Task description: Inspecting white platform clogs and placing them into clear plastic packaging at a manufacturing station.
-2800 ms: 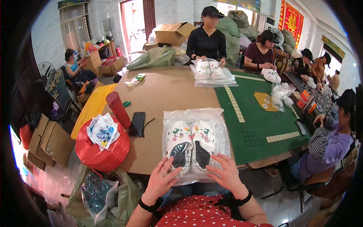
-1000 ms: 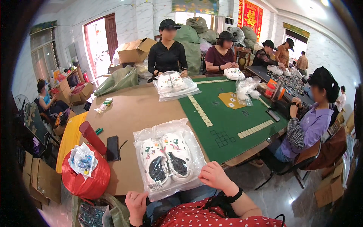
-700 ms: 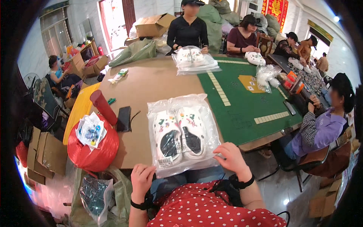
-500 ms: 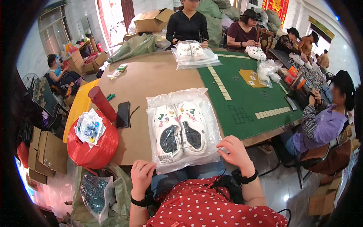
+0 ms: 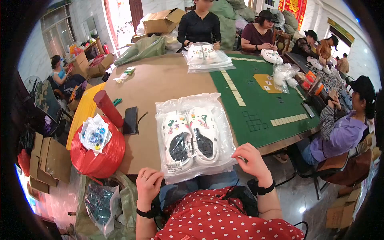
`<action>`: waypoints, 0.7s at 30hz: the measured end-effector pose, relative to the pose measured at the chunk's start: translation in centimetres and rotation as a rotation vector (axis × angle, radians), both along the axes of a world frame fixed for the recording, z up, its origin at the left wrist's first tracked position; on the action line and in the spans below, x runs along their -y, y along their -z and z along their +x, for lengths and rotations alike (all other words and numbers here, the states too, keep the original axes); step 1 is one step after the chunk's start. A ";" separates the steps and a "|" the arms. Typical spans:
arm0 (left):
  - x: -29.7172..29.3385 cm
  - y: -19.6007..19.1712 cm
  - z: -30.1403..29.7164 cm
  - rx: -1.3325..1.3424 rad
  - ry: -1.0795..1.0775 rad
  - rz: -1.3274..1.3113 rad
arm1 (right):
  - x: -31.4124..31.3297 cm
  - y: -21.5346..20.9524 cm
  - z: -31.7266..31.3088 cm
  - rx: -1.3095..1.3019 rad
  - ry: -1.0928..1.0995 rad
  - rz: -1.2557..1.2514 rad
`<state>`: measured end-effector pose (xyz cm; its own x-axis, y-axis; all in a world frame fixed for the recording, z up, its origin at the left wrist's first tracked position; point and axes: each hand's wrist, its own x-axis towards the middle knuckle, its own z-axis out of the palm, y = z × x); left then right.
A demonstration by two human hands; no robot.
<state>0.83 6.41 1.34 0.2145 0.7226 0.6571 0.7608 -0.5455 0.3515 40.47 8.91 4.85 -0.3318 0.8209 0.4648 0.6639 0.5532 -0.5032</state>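
Note:
A pair of white clogs (image 5: 209, 139) with black insoles and colourful charms lies side by side in a clear plastic bag (image 5: 225, 132) at the table's near edge. The bag's open-looking lower edge faces me, though I cannot tell if it is sealed. My left hand (image 5: 149, 184) pinches the lower left corner of the bag. At the lower right corner, my right hand (image 5: 252, 161) grips the plastic between thumb and fingers. Both hands are apart from the clogs themselves.
Left of the bag are a black phone (image 5: 130, 121), a dark red cylinder (image 5: 108, 109), green-handled scissors (image 5: 117, 102) and a roll of red twine (image 5: 100, 158). Across the table, a person handles stacked bagged clogs (image 5: 204, 56). A person in purple (image 5: 340, 132) sits at right.
My hands have spread slightly apart, the left one shifting left and the right one a little right, still on the bag's corners. The person in purple has brought their hands together.

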 end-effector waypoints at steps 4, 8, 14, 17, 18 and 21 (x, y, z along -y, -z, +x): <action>0.2 -0.3 0.3 0.035 0.027 -0.020 | 0.2 0.1 0.0 -0.010 0.027 -0.036; 0.3 -0.1 -0.2 0.043 0.060 -0.037 | 0.0 0.2 -0.2 0.015 -0.010 -0.078; 0.8 -1.0 -0.2 0.037 0.099 -0.083 | 0.6 -0.6 -2.7 0.070 -0.015 0.088; 0.9 -1.4 -0.2 0.043 0.128 -0.139 | 1.0 0.5 -4.6 0.105 -0.154 0.141; 0.9 -1.3 -0.3 0.042 0.123 -0.138 | 1.0 0.9 -5.2 0.103 -0.159 0.142; 0.8 -0.7 -0.5 0.060 0.138 -0.148 | 1.1 1.9 -6.1 0.162 -0.195 0.071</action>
